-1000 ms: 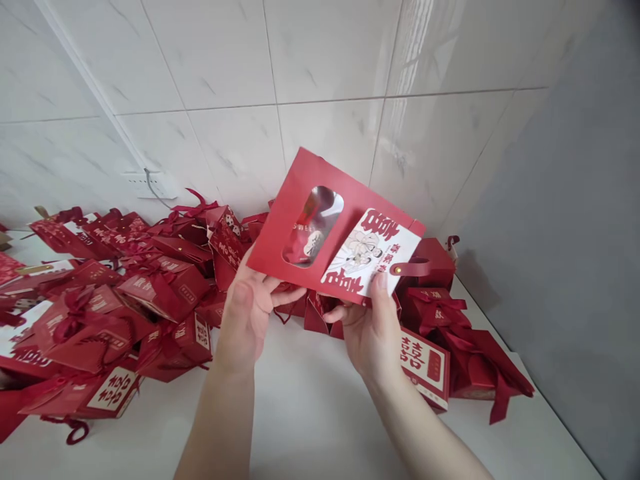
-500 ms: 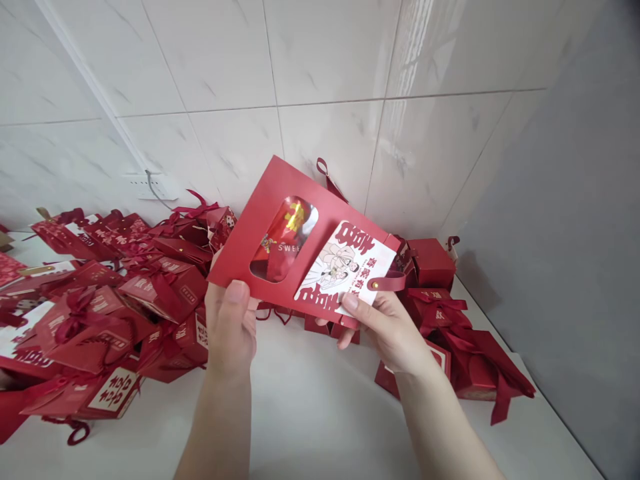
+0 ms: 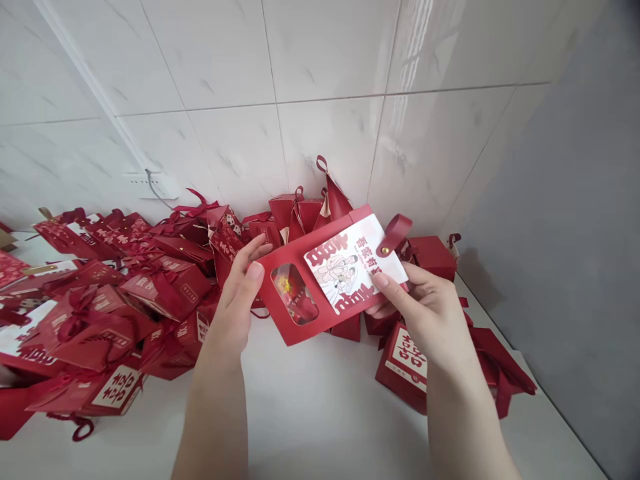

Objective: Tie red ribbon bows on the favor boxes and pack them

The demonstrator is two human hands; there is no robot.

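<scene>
A flat red gift box (image 3: 280, 313) is tilted in the air between my hands. Through its window a red wrapped packet (image 3: 294, 293) with gold print shows. A white card (image 3: 340, 260) with a drawn couple and large red characters covers its other end, where a dark red strap loop (image 3: 397, 235) is fixed by a gold stud. My right hand (image 3: 415, 300) is closed on the strap end, thumb on the card and fingers partly hidden behind. My left hand (image 3: 237, 293) lightly holds the far left corner between thumb and fingers.
Many red boxes with ribbons (image 3: 90, 327) crowd the left of the white table (image 3: 320, 407). More boxes stand at the back, including a pointed one (image 3: 336, 197), and others (image 3: 403, 363) lie on the right. Behind is a tiled wall (image 3: 325, 53); a grey surface (image 3: 575, 220) borders the right.
The gift box has turned so its strap end points up and right, and its windowed end has dropped. My left hand has shifted to the box's upper left corner with a looser grip.
</scene>
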